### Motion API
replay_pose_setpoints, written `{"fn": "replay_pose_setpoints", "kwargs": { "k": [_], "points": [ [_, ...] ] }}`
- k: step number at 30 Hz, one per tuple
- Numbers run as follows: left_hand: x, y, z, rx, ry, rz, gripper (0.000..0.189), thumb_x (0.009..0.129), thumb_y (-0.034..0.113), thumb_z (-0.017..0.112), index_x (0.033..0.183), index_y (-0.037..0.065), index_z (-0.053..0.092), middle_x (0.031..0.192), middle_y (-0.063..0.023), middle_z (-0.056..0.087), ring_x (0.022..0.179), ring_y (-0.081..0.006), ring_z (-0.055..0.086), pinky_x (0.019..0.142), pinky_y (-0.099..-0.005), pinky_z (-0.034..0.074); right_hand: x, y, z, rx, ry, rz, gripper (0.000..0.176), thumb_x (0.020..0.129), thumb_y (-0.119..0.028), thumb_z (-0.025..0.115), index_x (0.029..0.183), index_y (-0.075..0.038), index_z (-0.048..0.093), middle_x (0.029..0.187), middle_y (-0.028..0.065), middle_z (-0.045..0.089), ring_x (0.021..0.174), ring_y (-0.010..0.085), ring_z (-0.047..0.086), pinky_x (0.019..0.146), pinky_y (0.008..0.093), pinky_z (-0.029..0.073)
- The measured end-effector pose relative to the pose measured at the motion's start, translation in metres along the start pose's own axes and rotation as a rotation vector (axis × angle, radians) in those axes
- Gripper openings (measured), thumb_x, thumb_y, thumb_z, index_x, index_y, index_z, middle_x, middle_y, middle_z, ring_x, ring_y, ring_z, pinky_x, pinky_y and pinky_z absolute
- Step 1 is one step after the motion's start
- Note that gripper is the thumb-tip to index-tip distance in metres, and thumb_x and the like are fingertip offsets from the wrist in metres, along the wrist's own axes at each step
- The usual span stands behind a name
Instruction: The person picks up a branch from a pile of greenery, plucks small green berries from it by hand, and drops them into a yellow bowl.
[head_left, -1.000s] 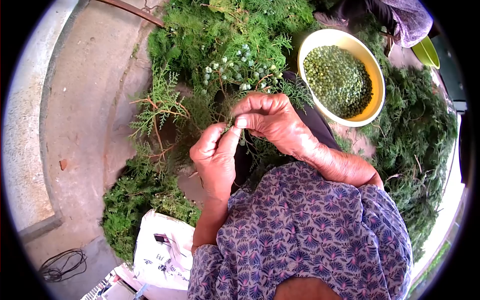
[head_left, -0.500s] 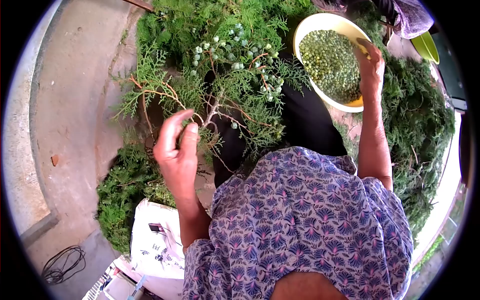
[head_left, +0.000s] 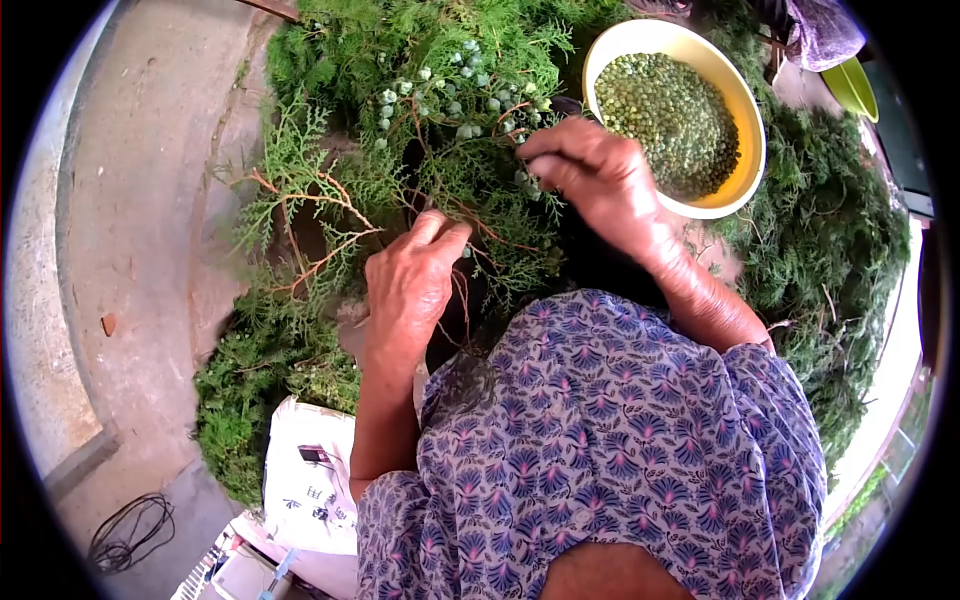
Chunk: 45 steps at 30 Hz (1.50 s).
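A leafy conifer branch (head_left: pixel 340 196) with orange-brown twigs lies across my lap. My left hand (head_left: pixel 412 275) is closed around its woody stem, fingertips pinched near the fork. Pale blue-green cones (head_left: pixel 455 105) cluster on the sprays ahead. My right hand (head_left: pixel 600 185) is over the branch's right side, thumb and fingers drawn together at a twig with cones; whatever lies between the fingertips is hidden. Just beyond that hand, a yellow basin (head_left: pixel 750 110) holds a heap of small green cones (head_left: pixel 665 120).
Cut green foliage (head_left: pixel 800 270) is piled at the right, with more foliage (head_left: pixel 260 400) at the left. A white sack (head_left: pixel 310 480) carries a small dark device (head_left: pixel 315 454). Coiled black cable (head_left: pixel 132 532) rests on the concrete floor. A lime-green container (head_left: pixel 850 92) stands far right.
My right hand has left the basin and moved left to the cone-bearing twigs. My left hand has shifted right and closed on the branch stem, where its fingers were looser before.
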<state>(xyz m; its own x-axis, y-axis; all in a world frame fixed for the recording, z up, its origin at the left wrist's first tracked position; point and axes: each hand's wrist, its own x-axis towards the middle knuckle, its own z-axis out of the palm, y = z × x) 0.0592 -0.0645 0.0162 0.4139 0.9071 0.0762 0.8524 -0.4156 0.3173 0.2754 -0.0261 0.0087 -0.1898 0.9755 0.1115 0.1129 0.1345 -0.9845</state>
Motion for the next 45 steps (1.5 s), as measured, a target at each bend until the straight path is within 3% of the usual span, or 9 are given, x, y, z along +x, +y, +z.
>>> {"fn": "replay_pose_setpoints", "kwargs": {
  "k": [11,16,21,24,32,38,40,43,45],
  "points": [
    [0.004,-0.009,0.005,-0.038,-0.077,-0.090,0.010,0.080,0.008,0.055,0.087,0.010,0.062,0.083,-0.0075,0.057,0.069,-0.0269,0.061,0.059,-0.0379,0.046,0.003,-0.007,0.018,0.139,-0.139,0.195,0.013,0.085,0.000,0.055,0.095,0.003,0.062,0.080,0.0054,0.062,0.065,0.0087,0.059,0.057,0.0214,0.048],
    [-0.002,-0.026,0.030,-0.588,0.202,-0.083,0.009,0.079,0.004,0.059,0.088,0.006,0.059,0.080,-0.0082,0.055,0.063,-0.0253,0.057,0.057,-0.0329,0.043,0.010,0.009,0.015,0.344,-0.131,0.265,0.017,0.084,0.003,0.054,0.097,0.001,0.064,0.081,0.0043,0.064,0.071,0.0091,0.059,0.066,0.0212,0.050],
    [-0.006,-0.017,0.032,-1.083,0.174,-0.308,0.007,0.086,0.005,0.056,0.092,0.002,0.058,0.079,-0.0003,0.055,0.055,-0.0033,0.044,0.044,-0.0187,0.034,0.009,0.024,0.026,0.264,-0.397,0.164,0.026,0.076,0.008,0.058,0.100,0.000,0.064,0.094,0.0050,0.066,0.088,0.0094,0.058,0.082,0.0237,0.046],
    [-0.003,-0.011,0.027,-1.041,0.109,-0.414,0.007,0.086,0.001,0.056,0.093,0.001,0.058,0.081,-0.0012,0.057,0.060,-0.0051,0.047,0.051,-0.0191,0.038,0.007,0.027,0.036,0.321,-0.437,0.104,0.027,0.073,0.004,0.064,0.100,-0.001,0.062,0.093,0.0052,0.065,0.086,0.0119,0.059,0.080,0.0256,0.046],
    [-0.004,-0.016,0.049,-1.020,0.253,-0.155,0.010,0.080,-0.001,0.059,0.090,0.000,0.058,0.081,-0.0061,0.059,0.072,-0.0131,0.055,0.066,-0.0234,0.043,0.003,0.032,0.028,-0.028,-0.369,-0.110,0.021,0.074,-0.002,0.066,0.094,0.001,0.061,0.083,0.0104,0.062,0.079,0.0175,0.062,0.071,0.0279,0.049],
    [0.001,0.003,0.032,-0.652,0.146,-0.255,0.011,0.082,0.001,0.058,0.093,0.000,0.059,0.084,-0.0067,0.060,0.073,-0.0131,0.057,0.067,-0.0237,0.044,-0.006,0.018,0.000,0.557,-0.277,0.563,0.021,0.092,-0.018,0.051,0.105,-0.001,0.054,0.087,0.0038,0.060,0.081,0.0109,0.058,0.078,0.0264,0.047],
    [0.005,0.009,0.031,-0.578,0.163,-0.266,0.010,0.082,0.004,0.058,0.092,0.001,0.060,0.082,-0.0074,0.061,0.071,-0.0160,0.058,0.065,-0.0257,0.045,-0.013,0.026,-0.007,0.597,-0.279,0.552,0.026,0.093,-0.023,0.048,0.108,-0.002,0.051,0.088,0.0044,0.060,0.082,0.0107,0.057,0.078,0.0276,0.047],
    [0.011,0.017,0.031,-0.483,0.168,-0.251,0.011,0.081,0.008,0.060,0.090,0.002,0.060,0.077,-0.0109,0.061,0.068,-0.0229,0.059,0.063,-0.0294,0.046,-0.018,0.022,-0.014,-0.108,-0.372,0.078,0.024,0.094,-0.020,0.048,0.107,0.000,0.051,0.088,0.0058,0.059,0.081,0.0127,0.058,0.076,0.0288,0.047],
    [0.008,0.021,0.026,-0.456,0.121,-0.211,0.009,0.081,0.011,0.060,0.088,0.005,0.060,0.080,-0.0107,0.061,0.069,-0.0271,0.059,0.061,-0.0331,0.046,-0.018,0.009,-0.010,0.130,-0.393,0.331,0.022,0.093,-0.019,0.049,0.106,0.000,0.051,0.084,0.0072,0.060,0.077,0.0120,0.058,0.072,0.0266,0.047]
  ]
}}
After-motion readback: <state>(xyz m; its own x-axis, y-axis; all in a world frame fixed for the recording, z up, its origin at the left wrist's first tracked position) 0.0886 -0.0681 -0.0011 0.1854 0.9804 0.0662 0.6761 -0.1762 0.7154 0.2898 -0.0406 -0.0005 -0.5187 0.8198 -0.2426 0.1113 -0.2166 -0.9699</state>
